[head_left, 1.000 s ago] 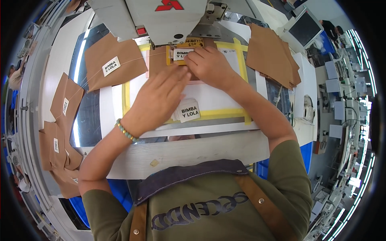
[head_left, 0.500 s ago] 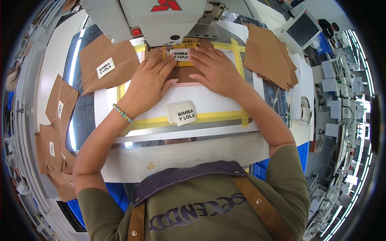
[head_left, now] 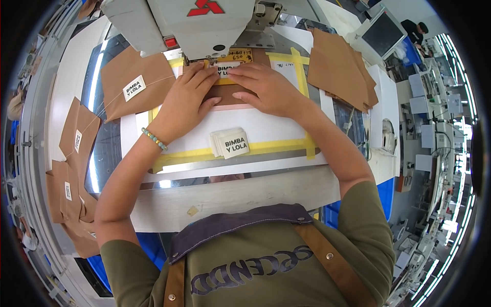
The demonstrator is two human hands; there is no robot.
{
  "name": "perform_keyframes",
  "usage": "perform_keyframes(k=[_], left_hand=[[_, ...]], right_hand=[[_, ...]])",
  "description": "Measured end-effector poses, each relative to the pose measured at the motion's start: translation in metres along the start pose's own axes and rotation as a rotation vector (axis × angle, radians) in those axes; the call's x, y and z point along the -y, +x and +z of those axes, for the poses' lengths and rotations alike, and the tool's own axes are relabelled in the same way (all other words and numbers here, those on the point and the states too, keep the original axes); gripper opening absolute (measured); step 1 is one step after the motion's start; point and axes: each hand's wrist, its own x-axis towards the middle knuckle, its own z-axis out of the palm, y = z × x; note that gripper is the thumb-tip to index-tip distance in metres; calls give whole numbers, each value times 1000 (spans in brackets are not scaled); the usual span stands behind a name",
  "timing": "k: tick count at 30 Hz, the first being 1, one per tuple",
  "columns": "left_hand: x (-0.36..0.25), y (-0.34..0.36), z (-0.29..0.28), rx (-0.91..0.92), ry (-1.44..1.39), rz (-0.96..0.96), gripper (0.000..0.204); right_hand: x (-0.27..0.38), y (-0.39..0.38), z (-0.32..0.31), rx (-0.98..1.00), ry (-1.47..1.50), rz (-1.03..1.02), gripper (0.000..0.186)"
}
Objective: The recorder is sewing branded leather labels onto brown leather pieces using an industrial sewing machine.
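Observation:
A white label with black print [head_left: 223, 67] lies on brown fabric [head_left: 225, 93], framed by a yellow template [head_left: 242, 55] below the white sewing machine's head [head_left: 199, 23]. My left hand [head_left: 185, 105] rests flat at the label's left side, fingers stretched toward the machine. From the right my right hand [head_left: 272, 91] lies with extended fingertips over the label's right part, hiding some of it. Neither hand grips anything. Nearer to me, a small stack of matching labels [head_left: 230, 143] sits on the white sheet [head_left: 197, 142] edged with yellow tape.
Brown pieces with labels sewn on, such as a large one [head_left: 135, 84], lie along the left. A stack of plain brown pieces [head_left: 340, 69] is at the right. Behind it stands a monitor [head_left: 383, 33]. A person [head_left: 415, 33] is far off at the upper right.
My right hand has slid a little left, its fingertips now covering more of the label. The left hand's fingers have shifted slightly left.

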Motion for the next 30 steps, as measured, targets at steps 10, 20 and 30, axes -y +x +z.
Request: perform_keyframes(k=[10,20,30], left_hand=[[-7,-10,-43,-52,-54,-49,31],[-6,-16,-47,-74,-237,-238,31],[-9,-22,-48,-56,-225,-57,70]], right_hand=[[-2,23,-6,113,-39,37,41],[10,26,-15,142,-21,54,40],[6,32,-12,109,-33,34,39]])
